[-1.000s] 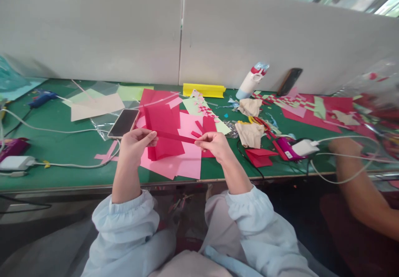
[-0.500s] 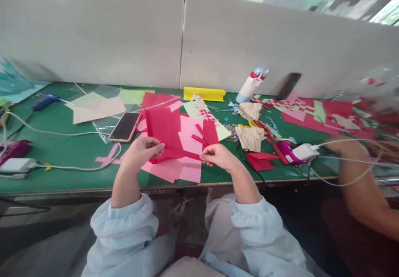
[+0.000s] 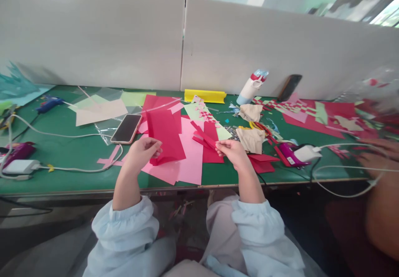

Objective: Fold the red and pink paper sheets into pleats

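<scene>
My left hand (image 3: 141, 154) is closed on the lower left edge of a red paper sheet (image 3: 165, 137), which has a folded edge and is raised above pink sheets (image 3: 193, 156). Between the thumb and fingers of my right hand (image 3: 232, 151) is the end of a red paper strip (image 3: 204, 134). Other red strips lie around it, over a red sheet (image 3: 212, 155) on the green table (image 3: 71, 148). A gap separates the held sheet from the held strip.
A phone (image 3: 126, 128) and white cables lie left of the papers. A bottle (image 3: 252, 87), cloth pieces (image 3: 251, 139) and a white charger (image 3: 307, 154) are to the right. Another person's hands (image 3: 378, 156) are at the far right.
The strip that stretched between my hands has come away from the left one. My right hand has moved slightly right with a strip now slanting up-left. The other person's arm has moved right.
</scene>
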### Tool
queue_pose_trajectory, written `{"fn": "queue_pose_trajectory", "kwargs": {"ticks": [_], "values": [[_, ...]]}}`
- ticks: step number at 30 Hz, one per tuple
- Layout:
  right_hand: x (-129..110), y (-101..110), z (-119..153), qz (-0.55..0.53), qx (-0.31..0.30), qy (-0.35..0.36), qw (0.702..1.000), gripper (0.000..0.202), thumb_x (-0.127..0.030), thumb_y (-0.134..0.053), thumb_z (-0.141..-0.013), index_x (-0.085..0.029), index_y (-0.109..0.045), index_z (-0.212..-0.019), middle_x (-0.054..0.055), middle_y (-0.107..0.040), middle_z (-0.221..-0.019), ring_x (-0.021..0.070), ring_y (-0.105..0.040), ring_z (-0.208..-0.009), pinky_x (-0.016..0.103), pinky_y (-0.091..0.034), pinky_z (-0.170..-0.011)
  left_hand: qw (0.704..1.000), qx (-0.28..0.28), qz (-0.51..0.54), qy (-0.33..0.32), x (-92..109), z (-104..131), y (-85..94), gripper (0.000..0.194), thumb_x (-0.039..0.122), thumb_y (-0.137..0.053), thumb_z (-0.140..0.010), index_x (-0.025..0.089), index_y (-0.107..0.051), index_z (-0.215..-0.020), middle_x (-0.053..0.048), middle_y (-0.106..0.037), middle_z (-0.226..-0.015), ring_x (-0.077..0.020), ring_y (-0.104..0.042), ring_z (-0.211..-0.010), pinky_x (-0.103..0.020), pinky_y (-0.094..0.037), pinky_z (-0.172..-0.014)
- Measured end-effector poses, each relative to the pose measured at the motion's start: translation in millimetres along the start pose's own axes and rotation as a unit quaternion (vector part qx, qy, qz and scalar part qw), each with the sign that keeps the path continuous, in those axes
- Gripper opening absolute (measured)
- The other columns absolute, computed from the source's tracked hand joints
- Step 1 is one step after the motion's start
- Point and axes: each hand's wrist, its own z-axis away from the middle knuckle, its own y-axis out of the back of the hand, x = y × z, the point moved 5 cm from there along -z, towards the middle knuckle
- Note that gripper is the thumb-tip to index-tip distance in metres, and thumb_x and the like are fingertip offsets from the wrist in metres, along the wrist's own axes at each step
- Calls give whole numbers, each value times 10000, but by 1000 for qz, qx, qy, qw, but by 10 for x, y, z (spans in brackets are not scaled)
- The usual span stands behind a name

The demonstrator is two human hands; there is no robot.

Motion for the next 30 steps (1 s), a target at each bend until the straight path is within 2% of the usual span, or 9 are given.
{"fn": "queue_pose_trajectory", "kwargs": {"ticks": [4,8,12,14,19,25,30], "values": [[109,71,-56,54,28,-11,998,346,-398,-735,-694,-129,-672,-901,46,-686,-664,136,-615,-543,280,-524,-569,993,26,-118,-4,-45,-40,57,307,479,-592,-780,188,-676,-830,-68,-726,-725,-194,-680,-655,-298,-532,-632],[85,154,-25,143,46,-30,988,210,-316,-675,-752,-147,-675,-877,28,-670,-603,145,-604,-514,274,-475,-554,967,89,-237,10,-52,-56,147,217,419,-572,-785,220,-658,-795,-73,-732,-791,-239,-669,-734,-339,-482,-681],[-168,196,105,244,76,-17,967,138,-310,-638,-788,-184,-689,-816,43,-687,-619,189,-633,-597,285,-408,-579,943,141,-301,27,-63,-51,179,200,419,-556,-803,228,-613,-824,-90,-721,-870,-283,-661,-834,-380,-458,-748],[-367,146,166,342,88,29,935,196,-354,-577,-841,-203,-701,-862,49,-714,-677,207,-656,-664,291,-393,-592,936,150,-316,35,-94,-57,174,226,423,-546,-817,217,-599,-896,-111,-714,-913,-303,-661,-897,-399,-463,-785],[-667,-238,191,342,-32,82,935,235,-406,-550,-868,-228,-698,-907,30,-727,-707,196,-668,-671,295,-422,-630,921,174,-346,40,-160,-65,191,332,419,-518,-845,181,-551,-1075,-189,-653,-1138,-337,-615,-1081,-446,-450,-894],[-828,-776,182,308,-186,139,922,176,-347,-598,-842,-211,-682,-766,41,-715,-674,182,-640,-604,298,-413,-586,919,124,-368,64,-216,-71,168,308,419,-544,-835,179,-574,-1024,-158,-698,-1020,-323,-651,-996,-422,-466,-854],[-785,-1129,185,283,-286,145,904,220,-378,-584,-858,-209,-665,-743,39,-691,-636,162,-616,-556,280,-400,-526,918,95,-381,59,-206,-46,104,248,381,-561,-829,190,-599,-981,-151,-712,-1009,-301,-662,-968,-387,-467,-819]]}}
